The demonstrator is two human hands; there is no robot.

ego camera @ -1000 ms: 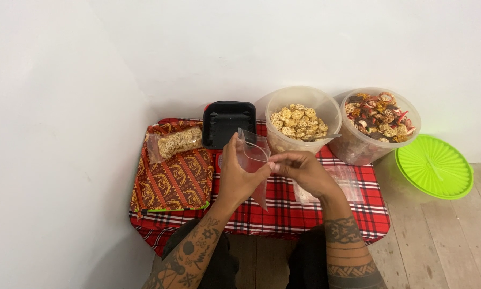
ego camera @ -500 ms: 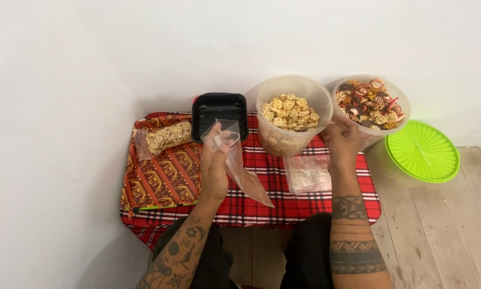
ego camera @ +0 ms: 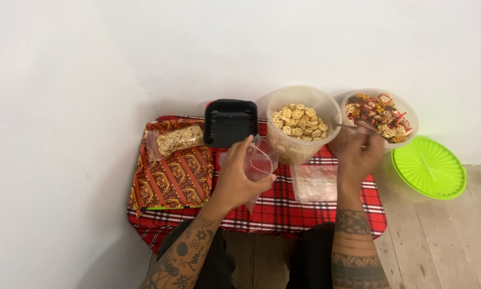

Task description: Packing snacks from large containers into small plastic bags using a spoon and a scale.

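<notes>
You sit in a white-walled corner over plank floor, a low table point(ego camera: 304, 214) in red plaid cloth before you. On it: patterned tray point(ego camera: 171, 179), two clear tubs of snacks. Your left hand point(ego camera: 239, 176) grips an open clear bag point(ego camera: 259, 163); your right hand point(ego camera: 360, 155) closes on a spoon point(ego camera: 350, 127) at the mixed-snack tub point(ego camera: 382, 115)

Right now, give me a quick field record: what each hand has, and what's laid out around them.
left hand: holds an open clear plastic bag above the table
right hand: holds a spoon at the tub of mixed snacks
middle tub: tub of pale round crackers, uncovered
black tray: empty, behind the bag
patterned tray: carries a filled bag of crackers
spare bags: flat on the red plaid cloth
green lid: on the floor, far right
</notes>
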